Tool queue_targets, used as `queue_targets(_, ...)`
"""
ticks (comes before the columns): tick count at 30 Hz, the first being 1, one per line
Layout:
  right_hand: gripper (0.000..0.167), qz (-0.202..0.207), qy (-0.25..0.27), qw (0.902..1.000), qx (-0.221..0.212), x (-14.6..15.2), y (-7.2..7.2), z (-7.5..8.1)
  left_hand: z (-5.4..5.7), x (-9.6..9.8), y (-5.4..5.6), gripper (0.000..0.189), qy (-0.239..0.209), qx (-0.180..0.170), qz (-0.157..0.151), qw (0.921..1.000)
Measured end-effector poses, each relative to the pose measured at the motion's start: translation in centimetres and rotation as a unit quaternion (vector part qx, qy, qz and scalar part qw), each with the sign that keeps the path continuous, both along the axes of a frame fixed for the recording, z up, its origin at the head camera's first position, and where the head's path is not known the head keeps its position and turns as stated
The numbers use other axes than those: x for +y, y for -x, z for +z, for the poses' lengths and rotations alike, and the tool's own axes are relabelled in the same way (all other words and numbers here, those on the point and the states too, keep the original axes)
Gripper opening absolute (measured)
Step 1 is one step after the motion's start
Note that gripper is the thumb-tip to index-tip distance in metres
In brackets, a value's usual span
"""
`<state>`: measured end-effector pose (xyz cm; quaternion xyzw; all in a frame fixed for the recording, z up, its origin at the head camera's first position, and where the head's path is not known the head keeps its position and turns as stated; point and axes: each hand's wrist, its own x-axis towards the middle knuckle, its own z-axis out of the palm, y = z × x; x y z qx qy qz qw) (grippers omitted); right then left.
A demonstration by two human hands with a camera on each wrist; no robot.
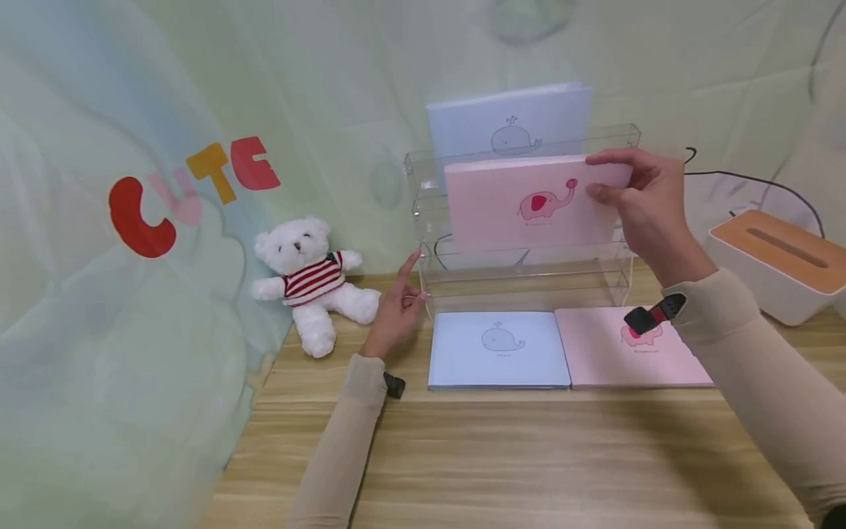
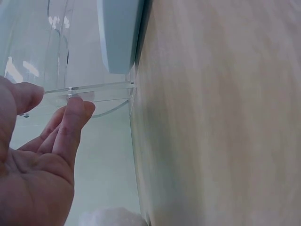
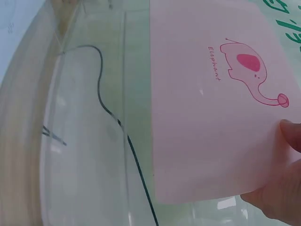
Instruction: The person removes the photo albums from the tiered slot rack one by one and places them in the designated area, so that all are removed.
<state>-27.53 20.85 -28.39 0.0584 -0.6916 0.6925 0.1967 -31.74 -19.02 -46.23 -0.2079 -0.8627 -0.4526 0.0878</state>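
A pink notebook (image 1: pixel 485 209) with an elephant drawing is pinched at its upper right corner by my right hand (image 1: pixel 651 202), thumb on the cover and fingers behind. It stands upright at the middle level of a clear tiered rack (image 1: pixel 529 300). In the right wrist view, the notebook's cover (image 3: pixel 202 136) overlaps the rack's clear panels. My left hand (image 1: pixel 394 312) holds the rack's left side panel; the left wrist view has the thumb (image 2: pixel 29 96) and fingers (image 2: pixel 70 125) on either side of its edge. Behind, a blue whale notebook (image 1: pixel 463 132) leans in the top tier.
On the wooden table (image 1: pixel 502 455), a blue whale notebook (image 1: pixel 499 367) and a pink elephant notebook (image 1: pixel 595 367) lie side by side before the rack. A white teddy bear (image 1: pixel 313 283) sits left. To the right stands a white tissue box (image 1: pixel 769 264) with a wood-coloured lid.
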Motion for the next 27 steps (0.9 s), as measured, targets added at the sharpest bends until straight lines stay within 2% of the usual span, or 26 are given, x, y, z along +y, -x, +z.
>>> queue_targets(7, 0.039, -0.019, -0.050, 0.9952, -0.082, -0.1, -2.1, -1.9, -0.1, 0.1, 0.0, 0.086, -0.010, -0.004, -0.005, 0.9999)
queue_targets(12, 0.042, -0.014, -0.066, 0.9895, -0.128, -0.1, -3.5, -3.3, -0.1, 0.1, 0.1, 0.086, -0.009, -0.006, -0.003, 0.9999)
queue_targets(22, 0.040, -0.020, -0.117, 0.9798, -0.161, 0.0, -5.7, -6.1, -0.1, 0.0, 0.1, 0.086, -0.004, -0.013, -0.002, 0.9999)
queue_targets(27, 0.041, -0.021, -0.109, 0.9789, -0.172, -0.2, -6.2, -7.4, -0.1, 0.0, 0.1, 0.086, -0.003, -0.014, 0.000, 0.9999)
